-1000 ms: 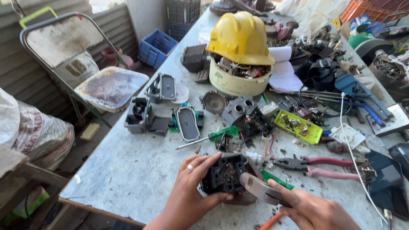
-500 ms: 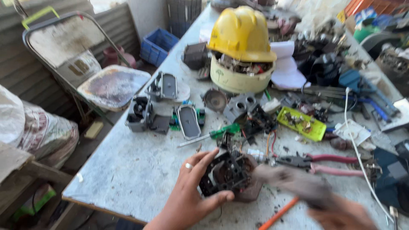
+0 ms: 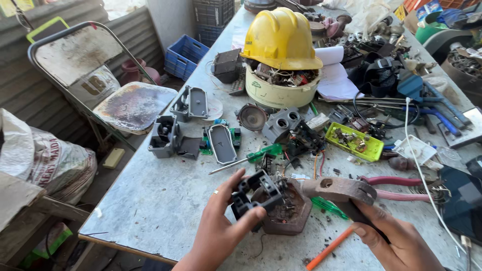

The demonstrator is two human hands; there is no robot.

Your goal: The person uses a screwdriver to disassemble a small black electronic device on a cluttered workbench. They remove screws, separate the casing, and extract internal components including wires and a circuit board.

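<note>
My left hand (image 3: 221,226) grips a black plastic electrical part (image 3: 256,193), pressing it against a brown hexagonal metal block (image 3: 288,216) on the grey table (image 3: 165,206). My right hand (image 3: 396,241) holds a rusty hammer; its head (image 3: 339,189) hovers just right of the block and black part. An orange pen (image 3: 329,248) lies below the hammer. A green-handled screwdriver (image 3: 251,156) lies just beyond the black part.
Pink-handled pliers (image 3: 401,186), a green tray of small parts (image 3: 354,141), grey housings (image 3: 165,135) and a yellow hard hat (image 3: 281,37) over a cream tub crowd the table. A worn folding chair (image 3: 115,95), a blue crate (image 3: 183,55) and a sack (image 3: 45,160) stand left.
My right hand swung the hammer: it was low beside the block, blurred in motion half a second ago, and is now raised just right of the block. My left hand stays on the black part.
</note>
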